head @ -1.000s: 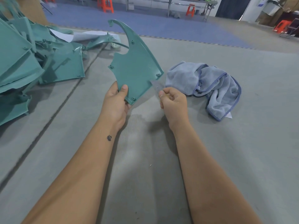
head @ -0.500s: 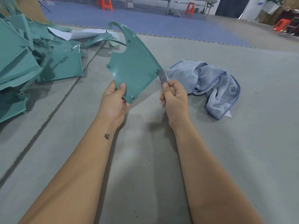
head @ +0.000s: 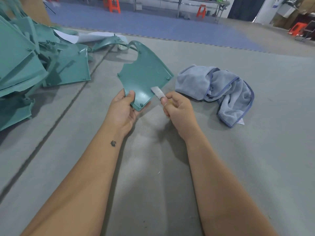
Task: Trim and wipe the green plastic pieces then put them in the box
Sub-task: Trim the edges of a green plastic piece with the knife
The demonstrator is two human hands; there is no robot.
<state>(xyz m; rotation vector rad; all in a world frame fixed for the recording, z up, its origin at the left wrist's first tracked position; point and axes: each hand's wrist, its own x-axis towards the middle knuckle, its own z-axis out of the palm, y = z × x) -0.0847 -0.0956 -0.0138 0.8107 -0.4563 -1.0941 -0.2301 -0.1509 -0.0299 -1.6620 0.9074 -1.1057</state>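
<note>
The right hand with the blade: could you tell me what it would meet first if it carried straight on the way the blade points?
The right hand holds the blade already at the green plastic piece, so it likely meets that first.

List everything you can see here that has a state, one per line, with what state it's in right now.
Green plastic piece: held up off the mat, blade at its lower right edge.
Left hand: grips the piece's lower corner, thumb on top.
Right hand: pinches the blade.
Blade: flat, tip touching the piece.
Blue cloth: crumpled on the mat, untouched.
Pile of green pieces: heaped at left.
</note>
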